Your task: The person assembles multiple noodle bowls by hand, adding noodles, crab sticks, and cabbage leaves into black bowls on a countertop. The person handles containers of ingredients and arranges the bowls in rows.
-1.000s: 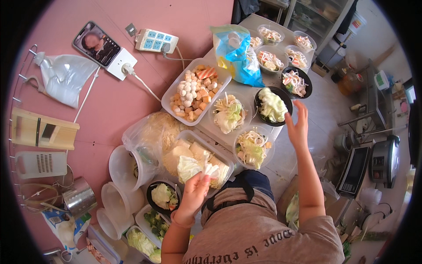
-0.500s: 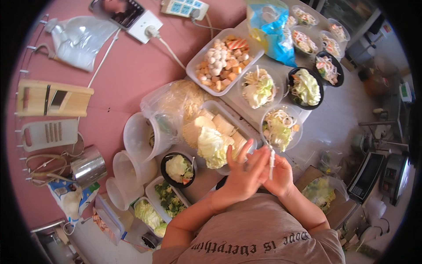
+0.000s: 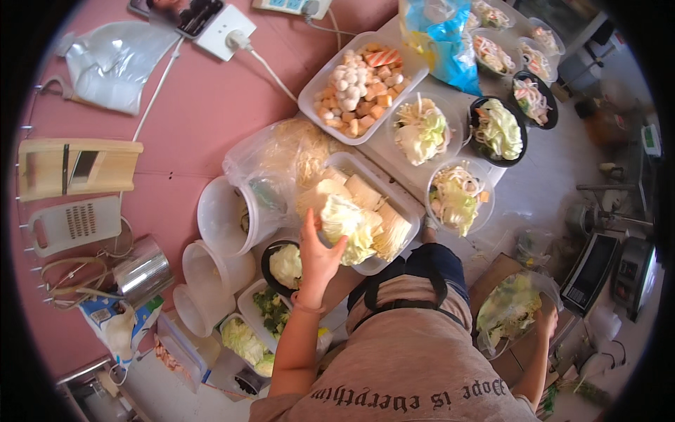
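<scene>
My left hand (image 3: 320, 259) is curled against the near side of a pale cabbage piece (image 3: 346, 224), thumb and fingers around its edge. The cabbage lies over the clear tub (image 3: 394, 257), which holds blocks of enoki mushrooms (image 3: 389, 232). Far out to the right, my right hand (image 3: 548, 321) is closed on the rim of a clear plastic bag (image 3: 552, 288) with cabbage leaves (image 3: 508, 309) inside. Some of its fingers are hidden. Just left of my left hand sits a black bowl (image 3: 269, 261) of cabbage.
Filled bowls, including a clear bowl (image 3: 486, 211) and a black bowl (image 3: 522, 151), line the table's right edge. A tub (image 3: 309, 105) of cubes and balls stands behind. Stacked clear containers (image 3: 211, 211), a wooden slicer (image 3: 105, 167) and a power strip (image 3: 223, 34) are at left. A scale (image 3: 590, 274) stands right.
My hands, together in front of me before, have parted. The left has moved to the cabbage piece, the right out to the bag at the right. The view has shifted slightly.
</scene>
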`<state>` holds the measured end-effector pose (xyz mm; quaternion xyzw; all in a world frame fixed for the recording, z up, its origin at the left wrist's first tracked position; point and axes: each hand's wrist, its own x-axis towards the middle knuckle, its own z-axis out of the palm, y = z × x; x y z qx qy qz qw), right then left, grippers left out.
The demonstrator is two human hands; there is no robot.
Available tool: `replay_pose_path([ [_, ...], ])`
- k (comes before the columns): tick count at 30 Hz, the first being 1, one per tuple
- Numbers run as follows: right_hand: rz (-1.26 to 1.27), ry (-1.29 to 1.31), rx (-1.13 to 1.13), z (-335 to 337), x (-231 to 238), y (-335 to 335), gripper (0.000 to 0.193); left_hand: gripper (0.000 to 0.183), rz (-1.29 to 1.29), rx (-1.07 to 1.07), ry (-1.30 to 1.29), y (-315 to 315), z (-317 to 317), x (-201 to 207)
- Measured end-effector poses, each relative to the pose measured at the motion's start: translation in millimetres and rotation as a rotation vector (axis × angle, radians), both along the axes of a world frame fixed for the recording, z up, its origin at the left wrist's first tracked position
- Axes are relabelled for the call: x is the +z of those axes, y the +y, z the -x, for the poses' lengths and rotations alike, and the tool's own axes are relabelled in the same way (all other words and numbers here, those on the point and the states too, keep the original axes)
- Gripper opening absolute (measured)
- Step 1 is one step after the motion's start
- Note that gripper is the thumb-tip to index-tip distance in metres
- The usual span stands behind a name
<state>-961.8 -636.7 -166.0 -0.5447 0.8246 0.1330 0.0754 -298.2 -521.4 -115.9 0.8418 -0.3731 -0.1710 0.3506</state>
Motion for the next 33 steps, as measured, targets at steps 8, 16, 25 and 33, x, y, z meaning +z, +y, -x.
replay_pose_path([
  [8,0.372,-0.912,0.479,-293,53,-68,0.04,0.074,0.087,-0.019,-0.088,-11,-1,6],
  [16,0.238,-1.047,0.49,-373,58,-105,0.028,0.054,0.283,-0.367,-0.021,-79,63,80],
  [25,-0.19,-1.772,0.218,-376,119,-113,0.014,0.053,0.271,-0.647,0.4,-156,103,100],
  [33,-0.159,-1.66,0.118,-381,102,-116,0.02,0.012,0.234,-0.278,1.192,-145,67,65],
])
